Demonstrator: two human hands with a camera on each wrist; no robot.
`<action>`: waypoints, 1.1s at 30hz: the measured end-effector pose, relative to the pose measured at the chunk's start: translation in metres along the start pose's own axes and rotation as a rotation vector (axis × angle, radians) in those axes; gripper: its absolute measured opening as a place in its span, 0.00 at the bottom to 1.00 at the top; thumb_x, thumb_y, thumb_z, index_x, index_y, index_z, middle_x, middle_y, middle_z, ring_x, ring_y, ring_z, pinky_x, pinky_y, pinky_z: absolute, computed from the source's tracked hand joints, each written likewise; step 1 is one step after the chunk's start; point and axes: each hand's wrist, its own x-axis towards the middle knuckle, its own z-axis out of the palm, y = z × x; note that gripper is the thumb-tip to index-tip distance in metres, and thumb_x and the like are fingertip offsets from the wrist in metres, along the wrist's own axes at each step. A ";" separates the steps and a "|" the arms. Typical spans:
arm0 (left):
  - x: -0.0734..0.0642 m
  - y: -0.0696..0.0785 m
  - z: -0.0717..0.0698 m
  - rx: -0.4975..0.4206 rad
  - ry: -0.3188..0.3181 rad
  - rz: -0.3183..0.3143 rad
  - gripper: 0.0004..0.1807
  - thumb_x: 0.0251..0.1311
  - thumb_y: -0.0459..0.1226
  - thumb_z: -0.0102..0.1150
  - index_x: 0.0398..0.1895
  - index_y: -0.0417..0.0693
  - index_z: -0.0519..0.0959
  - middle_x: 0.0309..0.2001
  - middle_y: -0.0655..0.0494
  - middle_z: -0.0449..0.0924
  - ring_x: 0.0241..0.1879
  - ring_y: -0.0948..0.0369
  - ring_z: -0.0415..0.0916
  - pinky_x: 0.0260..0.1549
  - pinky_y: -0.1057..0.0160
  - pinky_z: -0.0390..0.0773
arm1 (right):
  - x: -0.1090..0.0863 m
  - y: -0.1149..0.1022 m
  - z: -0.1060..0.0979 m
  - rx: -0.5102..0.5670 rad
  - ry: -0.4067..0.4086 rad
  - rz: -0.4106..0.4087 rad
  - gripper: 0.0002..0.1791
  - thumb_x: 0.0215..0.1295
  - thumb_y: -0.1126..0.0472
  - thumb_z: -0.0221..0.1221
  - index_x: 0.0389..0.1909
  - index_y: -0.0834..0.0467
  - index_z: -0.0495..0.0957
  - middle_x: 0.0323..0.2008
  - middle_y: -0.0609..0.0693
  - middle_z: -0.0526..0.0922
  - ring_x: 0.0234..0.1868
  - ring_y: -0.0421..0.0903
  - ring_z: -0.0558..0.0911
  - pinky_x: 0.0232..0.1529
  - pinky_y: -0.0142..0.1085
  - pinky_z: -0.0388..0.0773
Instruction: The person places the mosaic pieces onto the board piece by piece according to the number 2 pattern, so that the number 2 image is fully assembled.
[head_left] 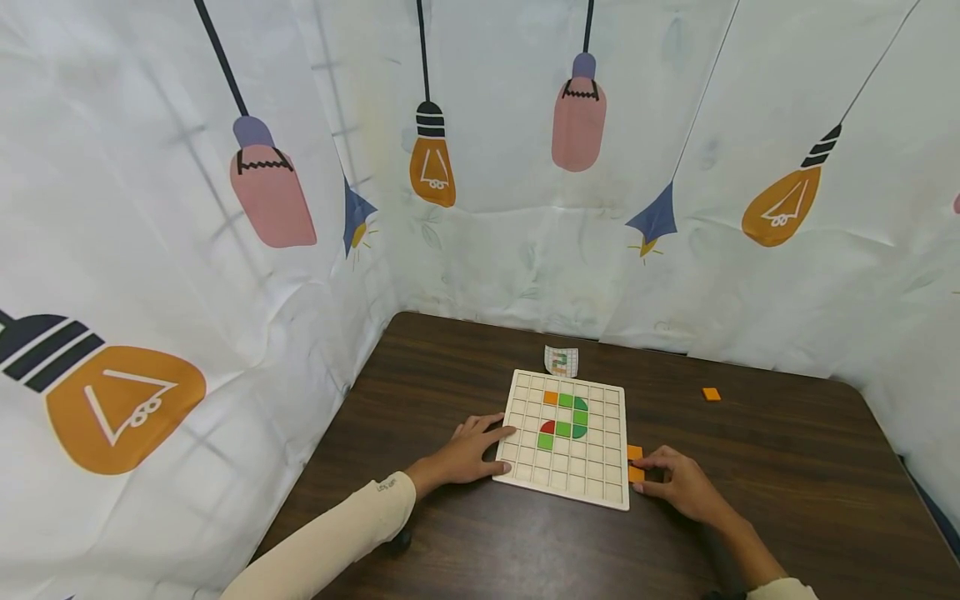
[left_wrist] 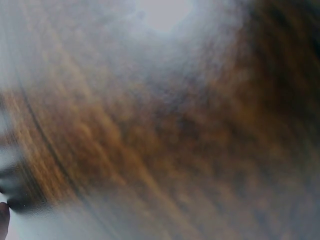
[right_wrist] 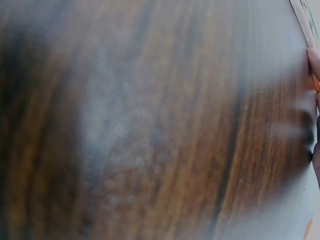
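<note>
A pale square grid board (head_left: 525, 467) lies on the table, with green, red and orange pieces forming a curved figure in its cells. My left hand (head_left: 468, 450) rests at the board's left edge, fingers spread and fingertips touching the rim. At the right edge, my right hand (head_left: 681, 483) pinches an orange square tile (head_left: 636, 475) between thumb and forefinger. Another orange tile (head_left: 634, 452) lies just beyond it, against the same edge. The right wrist view catches only fingertips (right_wrist: 314, 60) and a sliver of orange; the left wrist view is mostly blurred tabletop.
Behind the board sits a small printed paper card (head_left: 561, 362) with a coloured grid pattern. A lone orange tile (head_left: 711, 394) lies farther back on the right. White cloth (head_left: 495, 267) printed with lamps hangs along the back and left of the brown table (head_left: 787, 467).
</note>
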 end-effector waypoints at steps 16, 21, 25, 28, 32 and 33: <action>0.000 0.000 0.001 0.004 0.009 -0.005 0.36 0.67 0.57 0.59 0.76 0.62 0.64 0.79 0.50 0.52 0.72 0.47 0.54 0.65 0.36 0.59 | -0.001 0.000 0.005 -0.037 0.040 -0.035 0.13 0.59 0.58 0.72 0.44 0.50 0.83 0.42 0.45 0.80 0.28 0.34 0.69 0.28 0.29 0.69; 0.001 -0.001 0.001 0.006 0.011 -0.001 0.36 0.67 0.57 0.58 0.76 0.62 0.64 0.79 0.50 0.53 0.72 0.47 0.55 0.65 0.37 0.59 | 0.000 0.001 0.005 -0.033 0.037 -0.028 0.12 0.58 0.58 0.72 0.42 0.50 0.82 0.38 0.44 0.79 0.31 0.34 0.71 0.29 0.29 0.69; 0.001 -0.001 0.002 0.010 0.011 0.001 0.36 0.67 0.58 0.58 0.76 0.62 0.64 0.79 0.50 0.52 0.72 0.47 0.55 0.65 0.37 0.59 | 0.000 0.002 0.005 -0.007 0.027 -0.011 0.12 0.59 0.59 0.72 0.43 0.51 0.82 0.34 0.43 0.78 0.31 0.34 0.71 0.28 0.29 0.69; 0.001 -0.001 0.002 0.015 0.015 0.002 0.37 0.67 0.58 0.59 0.76 0.62 0.64 0.79 0.50 0.53 0.72 0.47 0.55 0.64 0.38 0.60 | -0.001 0.002 0.005 0.012 0.040 -0.014 0.12 0.58 0.61 0.72 0.43 0.52 0.83 0.32 0.43 0.79 0.27 0.34 0.71 0.26 0.29 0.69; 0.002 -0.001 0.002 0.013 0.018 0.004 0.37 0.67 0.58 0.59 0.76 0.62 0.64 0.79 0.50 0.53 0.72 0.47 0.55 0.64 0.37 0.60 | -0.002 -0.001 0.005 0.037 0.060 -0.017 0.13 0.58 0.62 0.72 0.44 0.56 0.84 0.29 0.44 0.79 0.21 0.34 0.70 0.21 0.30 0.69; 0.002 -0.001 0.002 0.012 0.017 0.004 0.37 0.67 0.58 0.59 0.76 0.62 0.64 0.79 0.50 0.53 0.72 0.47 0.55 0.64 0.37 0.60 | -0.002 -0.002 0.004 0.050 0.062 -0.011 0.14 0.58 0.63 0.72 0.45 0.57 0.84 0.29 0.44 0.79 0.20 0.34 0.70 0.20 0.30 0.69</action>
